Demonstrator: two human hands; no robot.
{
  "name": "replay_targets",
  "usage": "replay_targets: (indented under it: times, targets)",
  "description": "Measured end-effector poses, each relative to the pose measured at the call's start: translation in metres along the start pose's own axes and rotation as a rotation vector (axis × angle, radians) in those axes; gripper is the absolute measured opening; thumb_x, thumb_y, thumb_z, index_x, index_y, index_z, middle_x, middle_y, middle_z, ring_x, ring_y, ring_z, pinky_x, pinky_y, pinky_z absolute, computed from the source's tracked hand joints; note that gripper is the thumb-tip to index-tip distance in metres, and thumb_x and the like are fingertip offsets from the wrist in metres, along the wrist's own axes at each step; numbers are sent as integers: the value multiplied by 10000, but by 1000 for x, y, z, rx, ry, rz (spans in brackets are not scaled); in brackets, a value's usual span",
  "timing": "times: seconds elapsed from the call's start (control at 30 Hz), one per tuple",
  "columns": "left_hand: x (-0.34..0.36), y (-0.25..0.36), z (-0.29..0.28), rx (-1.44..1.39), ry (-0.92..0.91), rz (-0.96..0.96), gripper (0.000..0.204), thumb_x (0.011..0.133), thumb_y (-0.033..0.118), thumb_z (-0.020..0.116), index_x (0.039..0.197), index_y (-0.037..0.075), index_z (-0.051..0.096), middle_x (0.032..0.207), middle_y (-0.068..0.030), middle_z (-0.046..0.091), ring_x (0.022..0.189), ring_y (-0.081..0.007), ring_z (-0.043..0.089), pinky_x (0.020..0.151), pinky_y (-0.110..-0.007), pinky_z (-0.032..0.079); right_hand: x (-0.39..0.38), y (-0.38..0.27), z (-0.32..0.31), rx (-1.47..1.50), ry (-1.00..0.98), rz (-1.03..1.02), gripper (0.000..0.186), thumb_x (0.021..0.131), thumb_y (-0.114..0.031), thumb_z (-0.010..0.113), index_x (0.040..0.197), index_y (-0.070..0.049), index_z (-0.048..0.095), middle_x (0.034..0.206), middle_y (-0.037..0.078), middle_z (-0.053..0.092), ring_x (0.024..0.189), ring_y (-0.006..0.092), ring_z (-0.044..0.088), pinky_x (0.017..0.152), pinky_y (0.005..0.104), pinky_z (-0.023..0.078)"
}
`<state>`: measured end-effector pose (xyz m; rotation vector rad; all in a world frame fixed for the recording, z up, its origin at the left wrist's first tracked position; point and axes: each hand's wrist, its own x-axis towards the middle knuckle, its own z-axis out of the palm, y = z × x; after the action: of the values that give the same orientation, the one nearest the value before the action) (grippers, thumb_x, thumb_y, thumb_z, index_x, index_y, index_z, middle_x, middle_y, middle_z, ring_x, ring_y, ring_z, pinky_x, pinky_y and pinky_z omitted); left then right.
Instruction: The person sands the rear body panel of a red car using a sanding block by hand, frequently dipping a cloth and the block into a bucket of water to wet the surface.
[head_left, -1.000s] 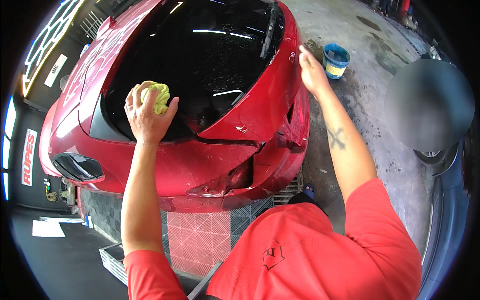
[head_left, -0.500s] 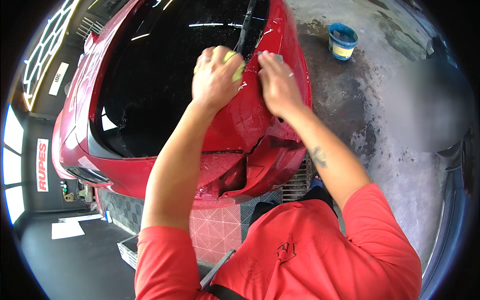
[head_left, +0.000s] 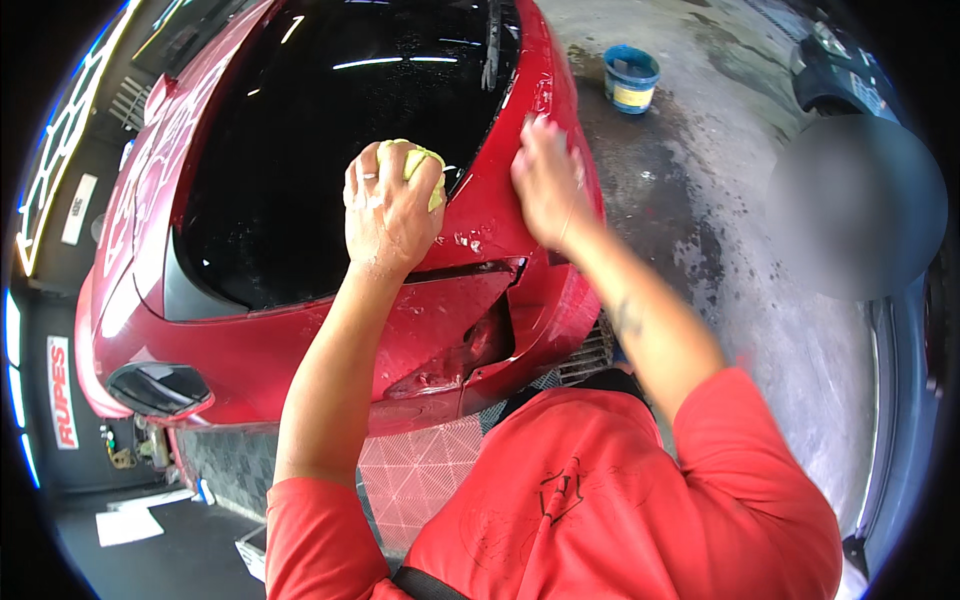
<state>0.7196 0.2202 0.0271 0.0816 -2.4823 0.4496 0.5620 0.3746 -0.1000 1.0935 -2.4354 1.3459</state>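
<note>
Hands, one pair, bare; wearer in a red shirt (head_left: 600, 480), lower centre of the frame.

Left hand (head_left: 392, 220): just above centre of the frame, a ring on one finger; fingers curled and clamped on a yellow-green cloth (head_left: 412, 160), which is bunched under and between them. Position of cloth: over the lower right border of a large dark window (head_left: 290, 180).

Right hand (head_left: 550, 190): a little to the right of the left one and apart from it, over a glossy red panel (head_left: 475, 225). Blurred; fingers look drawn together, but I cannot tell whether they hold anything.

Car, red (head_left: 240, 350), one: fills the upper left and middle of the frame, its paint wet-looking near the hands. Fittings: a wiper (head_left: 492, 50) at top centre; a small dark pane (head_left: 160, 388) at left; a dark recess (head_left: 490, 340) below the hands.

Bucket, blue with a pale yellow label (head_left: 631, 80): upper right of centre, on stained concrete (head_left: 760, 370).

Flooring, red tiles (head_left: 420, 470): lower centre, beside the left forearm.

Metal grate (head_left: 588, 358): beside the car's lower right corner.
</note>
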Motion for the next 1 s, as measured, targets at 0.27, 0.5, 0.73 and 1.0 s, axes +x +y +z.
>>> replay_targets:
  times: [0.27, 0.5, 0.73, 1.0]
  targets:
    - [1, 2, -3, -5, 8, 13, 284, 878, 200, 845, 1145, 166, 754, 1307, -77, 667, 1317, -368, 581, 1112, -540, 506, -32, -12, -10, -105, 17, 205, 655, 1203, -452, 360, 1715, -44, 374, 1797, 214, 364, 1681, 365, 323, 1332, 725, 168]
    - [-14, -8, 3, -28, 13, -18, 308, 868, 193, 844, 1161, 175, 751, 1317, -88, 669, 1306, -383, 596, 1111, -551, 511, -117, -43, 2, -253, -41, 36, 638, 1194, -401, 429, 1692, -2, 417, 1794, 223, 364, 1678, 368, 329, 1354, 606, 215]
    - [-3, 2, 1, -35, 35, -2, 305, 874, 221, 845, 1162, 171, 756, 1315, -99, 686, 1314, -384, 608, 1115, -553, 506, -70, -25, -22, -217, -22, 148, 657, 1213, -439, 341, 1696, 5, 390, 1778, 250, 373, 1677, 395, 318, 1352, 621, 224]
    - [-11, -7, 0, -25, 30, -17, 311, 865, 210, 837, 1164, 176, 761, 1305, -91, 687, 1329, -382, 596, 1111, -551, 516, -117, -58, -4, -231, -120, 105, 732, 1209, -483, 323, 1729, 32, 298, 1829, 256, 255, 1713, 376, 236, 1365, 636, 170]
